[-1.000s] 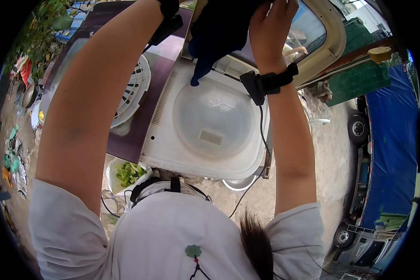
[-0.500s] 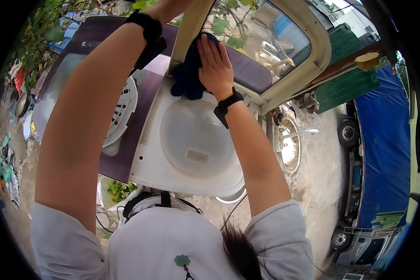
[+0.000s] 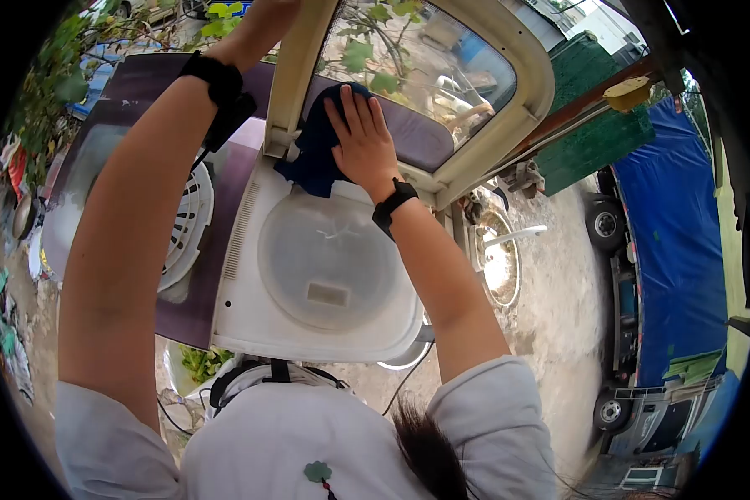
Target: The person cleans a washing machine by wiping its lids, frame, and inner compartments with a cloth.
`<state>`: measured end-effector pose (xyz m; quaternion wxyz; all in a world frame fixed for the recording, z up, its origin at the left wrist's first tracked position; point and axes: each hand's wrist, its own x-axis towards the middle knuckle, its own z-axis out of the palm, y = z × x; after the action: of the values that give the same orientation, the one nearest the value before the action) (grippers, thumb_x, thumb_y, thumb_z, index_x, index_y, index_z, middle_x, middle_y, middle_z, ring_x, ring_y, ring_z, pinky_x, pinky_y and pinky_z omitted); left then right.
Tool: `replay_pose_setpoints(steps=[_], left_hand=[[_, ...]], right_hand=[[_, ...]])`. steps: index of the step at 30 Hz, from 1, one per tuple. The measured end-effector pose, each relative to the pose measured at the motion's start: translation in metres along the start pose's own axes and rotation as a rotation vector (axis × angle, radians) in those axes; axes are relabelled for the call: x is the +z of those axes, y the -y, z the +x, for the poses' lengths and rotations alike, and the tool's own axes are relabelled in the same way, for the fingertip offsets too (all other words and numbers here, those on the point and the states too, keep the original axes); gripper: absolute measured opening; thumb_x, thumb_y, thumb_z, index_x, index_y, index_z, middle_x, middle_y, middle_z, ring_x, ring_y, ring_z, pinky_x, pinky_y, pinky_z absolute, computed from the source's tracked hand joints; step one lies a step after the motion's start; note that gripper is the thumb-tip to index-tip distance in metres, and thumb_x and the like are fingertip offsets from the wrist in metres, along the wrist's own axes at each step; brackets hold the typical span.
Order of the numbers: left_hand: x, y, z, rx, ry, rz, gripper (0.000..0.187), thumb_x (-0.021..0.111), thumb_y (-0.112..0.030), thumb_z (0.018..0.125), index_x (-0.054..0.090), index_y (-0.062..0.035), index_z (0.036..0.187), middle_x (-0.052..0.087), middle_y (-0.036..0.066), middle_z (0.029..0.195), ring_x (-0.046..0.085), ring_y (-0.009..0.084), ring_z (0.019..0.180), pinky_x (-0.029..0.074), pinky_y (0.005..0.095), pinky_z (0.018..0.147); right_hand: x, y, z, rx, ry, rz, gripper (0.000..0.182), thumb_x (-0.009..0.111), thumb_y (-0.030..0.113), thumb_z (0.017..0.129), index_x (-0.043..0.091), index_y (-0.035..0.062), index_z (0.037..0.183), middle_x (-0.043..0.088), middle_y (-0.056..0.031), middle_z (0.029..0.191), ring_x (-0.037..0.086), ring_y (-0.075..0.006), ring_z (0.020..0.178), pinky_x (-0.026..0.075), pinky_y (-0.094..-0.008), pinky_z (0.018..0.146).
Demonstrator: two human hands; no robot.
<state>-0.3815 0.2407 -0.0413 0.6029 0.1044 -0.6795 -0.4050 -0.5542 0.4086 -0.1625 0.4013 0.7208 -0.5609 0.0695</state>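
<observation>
My right hand (image 3: 367, 150) lies flat with fingers stretched over a dark blue cloth (image 3: 312, 146). It presses the cloth against the lower left part of the raised lid (image 3: 532, 83), a cream frame around a clear window. My left hand (image 3: 262, 29) is at the lid's upper left side; its fingers are cut off by the top edge of the view. Below the lid is the white top of a washing machine (image 3: 237, 321), with a round translucent cover (image 3: 333, 258) set in it.
Left of the white top is a purple panel (image 3: 212, 275) with a white slotted round piece (image 3: 196, 225) on it. Leafy greens (image 3: 204, 362) sit in a container below. A basin (image 3: 502, 262) stands at the right, and farther off a truck with a blue tarp (image 3: 671, 233).
My right hand and the cloth have slid slightly down along the lid. The whole view has shifted a little, moving the machine left. Both arms keep much the same pose.
</observation>
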Motion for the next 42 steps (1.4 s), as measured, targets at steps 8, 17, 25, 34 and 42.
replay_pose_setpoints(steps=[8, 17, 25, 34, 42], left_hand=[[0.000, -0.012, -0.007, -0.043, 0.023, -0.008, 0.032, 0.043, -0.025, 0.106, 0.059, -0.0012, 0.121, 0.065, 0.004, 0.103, 0.057, 0.0117, 0.094, 0.049, 0.0261, 0.084], [0.002, -0.016, -0.006, -0.080, -0.016, 0.043, 0.032, 0.042, -0.025, 0.106, 0.058, -0.0012, 0.120, 0.064, 0.005, 0.104, 0.059, 0.0131, 0.095, 0.049, 0.0263, 0.084], [-0.005, -0.013, -0.006, -0.045, 0.037, 0.107, 0.034, 0.043, -0.024, 0.106, 0.056, -0.0003, 0.125, 0.064, 0.005, 0.113, 0.056, 0.0111, 0.104, 0.047, 0.0270, 0.090], [0.000, -0.030, -0.010, -0.100, 0.135, -0.024, 0.039, 0.040, -0.030, 0.107, 0.055, -0.0012, 0.129, 0.063, 0.005, 0.115, 0.056, 0.0124, 0.104, 0.047, 0.0273, 0.090], [0.005, -0.033, -0.011, -0.031, 0.118, -0.043, 0.037, 0.039, -0.028, 0.107, 0.057, -0.0012, 0.127, 0.064, 0.005, 0.110, 0.057, 0.0121, 0.100, 0.048, 0.0272, 0.088]], right_hand=[[-0.050, -0.070, 0.040, 0.213, -0.342, -0.121, 0.080, 0.063, 0.032, 0.074, 0.040, 0.0065, 0.147, 0.028, -0.0248, 0.155, 0.035, -0.0367, 0.139, 0.017, -0.0460, 0.120], [-0.009, -0.030, -0.037, 0.313, -0.123, 0.012, 0.082, 0.058, 0.032, 0.077, 0.036, -0.0029, 0.147, 0.022, -0.0336, 0.154, 0.028, -0.0452, 0.141, 0.014, -0.0525, 0.119], [-0.063, -0.112, -0.018, 0.362, -0.265, -0.241, 0.082, 0.062, 0.030, 0.074, 0.038, -0.0031, 0.146, 0.027, -0.0311, 0.153, 0.035, -0.0413, 0.138, 0.019, -0.0507, 0.119], [-0.026, -0.075, -0.102, 0.389, -0.023, -0.372, 0.058, 0.048, 0.008, 0.087, 0.040, -0.0083, 0.142, 0.029, -0.0212, 0.156, 0.040, -0.0300, 0.138, 0.024, -0.0483, 0.117], [-0.091, -0.139, -0.054, 0.702, -0.665, -0.209, 0.049, 0.054, 0.007, 0.086, 0.048, -0.0122, 0.131, 0.044, -0.0258, 0.138, 0.048, -0.0408, 0.123, 0.036, -0.0482, 0.108]])
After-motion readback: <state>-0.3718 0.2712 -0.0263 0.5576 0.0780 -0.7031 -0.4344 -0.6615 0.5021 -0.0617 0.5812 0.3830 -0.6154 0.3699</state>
